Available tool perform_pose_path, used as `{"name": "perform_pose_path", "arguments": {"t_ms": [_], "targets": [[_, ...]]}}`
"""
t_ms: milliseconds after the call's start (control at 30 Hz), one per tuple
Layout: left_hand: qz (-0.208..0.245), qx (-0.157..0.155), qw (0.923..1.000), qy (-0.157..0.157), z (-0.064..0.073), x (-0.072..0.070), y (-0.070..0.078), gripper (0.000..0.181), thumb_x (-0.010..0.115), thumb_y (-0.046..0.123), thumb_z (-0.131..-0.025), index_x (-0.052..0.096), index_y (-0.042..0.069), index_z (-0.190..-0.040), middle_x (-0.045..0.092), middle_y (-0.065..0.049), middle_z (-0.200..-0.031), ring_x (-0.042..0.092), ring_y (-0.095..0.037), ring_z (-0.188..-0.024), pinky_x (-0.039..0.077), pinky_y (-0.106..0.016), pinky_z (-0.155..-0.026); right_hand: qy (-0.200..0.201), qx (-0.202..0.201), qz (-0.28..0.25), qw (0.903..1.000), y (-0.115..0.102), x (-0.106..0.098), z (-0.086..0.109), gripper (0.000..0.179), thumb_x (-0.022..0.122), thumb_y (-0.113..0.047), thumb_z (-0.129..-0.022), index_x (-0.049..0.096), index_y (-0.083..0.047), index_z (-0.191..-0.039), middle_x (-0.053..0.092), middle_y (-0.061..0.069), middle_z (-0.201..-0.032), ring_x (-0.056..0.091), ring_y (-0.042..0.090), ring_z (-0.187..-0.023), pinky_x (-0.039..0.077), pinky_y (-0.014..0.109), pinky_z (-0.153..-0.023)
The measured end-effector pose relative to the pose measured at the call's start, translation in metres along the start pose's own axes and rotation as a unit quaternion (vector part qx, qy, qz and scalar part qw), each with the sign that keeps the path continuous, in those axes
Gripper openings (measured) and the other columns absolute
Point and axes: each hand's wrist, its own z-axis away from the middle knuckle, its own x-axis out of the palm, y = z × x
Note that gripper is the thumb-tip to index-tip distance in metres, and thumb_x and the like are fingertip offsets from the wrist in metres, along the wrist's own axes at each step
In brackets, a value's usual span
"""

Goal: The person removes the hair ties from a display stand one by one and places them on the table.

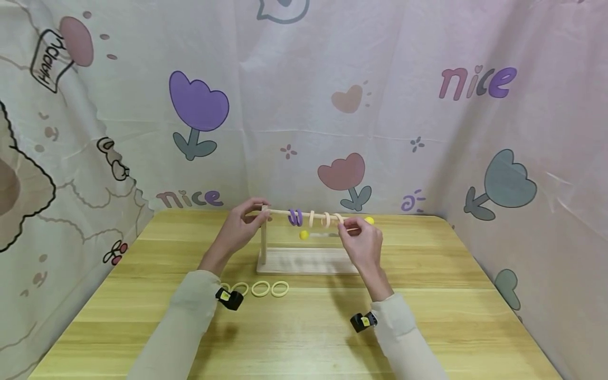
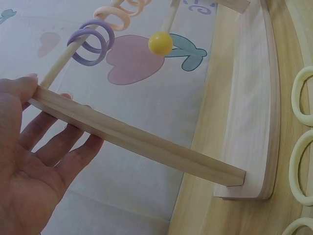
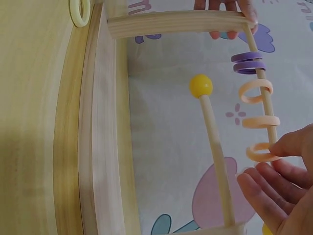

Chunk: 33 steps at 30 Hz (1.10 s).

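Observation:
My left hand (image 1: 239, 224) holds the top of a wooden post (image 2: 142, 134), its thumb at the joint where a thin rod (image 2: 58, 66) meets it. Two purple rings (image 1: 295, 217) hang on this rod near the left. Further right on it are three peach rings (image 3: 260, 122). With thumb and fingers, my right hand (image 1: 363, 243) pinches the rightmost peach ring (image 3: 257, 157) on the rod. A lower rod (image 3: 216, 156) ends in a yellow ball (image 3: 201, 86). Another yellow ball (image 1: 369, 220) shows just beyond my right hand.
The stand's pale wooden base (image 1: 309, 261) rests on the wood-grain table (image 1: 304, 338). Several pale yellow rings (image 1: 260, 295) lie in a row in front of it, partly hidden by the left wrist camera (image 1: 230, 299). A printed curtain (image 1: 266, 105) hangs behind the table.

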Motion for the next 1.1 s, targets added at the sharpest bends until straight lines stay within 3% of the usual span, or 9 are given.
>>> {"name": "perform_pose_path", "arguments": {"t_ms": [133, 367, 733, 900, 1100], "targets": [[0.004, 0.0, 1.0, 0.002, -0.001, 0.001, -0.001, 0.027, 0.06, 0.024, -0.106, 0.063, 0.011, -0.129, 0.068, -0.017, -0.121, 0.072, -0.029, -0.106, 0.057, -0.022, -0.094, 0.012, 0.007, -0.021, 0.9997, 0.001, -0.003, 0.002, 0.011, 0.08, -0.009, -0.086, 0.076, 0.001, -0.088, 0.078, 0.018, -0.086, 0.078, 0.032, -0.073, 0.05, 0.005, -0.059], [0.009, -0.008, 0.9999, -0.003, 0.0, 0.001, 0.001, 0.028, 0.061, 0.025, -0.105, 0.063, 0.01, -0.129, 0.069, -0.017, -0.121, 0.071, -0.032, -0.108, 0.057, -0.023, -0.094, 0.038, 0.0, -0.036, 0.9986, 0.004, -0.012, 0.003, 0.013, 0.08, -0.006, -0.085, 0.075, 0.005, -0.091, 0.078, 0.021, -0.084, 0.076, 0.036, -0.072, 0.049, 0.003, -0.06], [0.007, -0.014, 0.9999, -0.004, -0.001, 0.001, 0.002, 0.029, 0.062, 0.025, -0.105, 0.063, 0.01, -0.129, 0.069, -0.021, -0.122, 0.072, -0.032, -0.111, 0.055, -0.049, -0.104, 0.068, 0.002, -0.017, 0.9975, 0.011, -0.025, 0.0, 0.011, 0.078, -0.005, -0.087, 0.076, 0.004, -0.093, 0.077, 0.022, -0.083, 0.075, 0.035, -0.073, 0.046, 0.002, -0.061], [0.008, -0.014, 0.9999, -0.003, -0.001, 0.001, 0.003, 0.028, 0.062, 0.025, -0.105, 0.064, 0.011, -0.129, 0.07, -0.02, -0.119, 0.072, -0.032, -0.11, 0.054, -0.051, -0.105, 0.079, 0.004, -0.009, 0.9968, 0.015, -0.029, -0.002, 0.011, 0.077, -0.003, -0.087, 0.076, 0.005, -0.094, 0.078, 0.022, -0.084, 0.075, 0.037, -0.074, 0.046, 0.001, -0.062], [0.009, -0.017, 0.9998, -0.004, 0.0, 0.0, 0.002, 0.029, 0.061, 0.026, -0.105, 0.063, 0.011, -0.129, 0.067, -0.026, -0.123, 0.072, -0.033, -0.111, 0.054, -0.051, -0.106, 0.086, 0.006, 0.0, 0.9963, 0.02, -0.034, -0.003, 0.011, 0.077, -0.003, -0.087, 0.077, 0.005, -0.095, 0.078, 0.022, -0.085, 0.075, 0.036, -0.073, 0.046, 0.001, -0.062]]}}
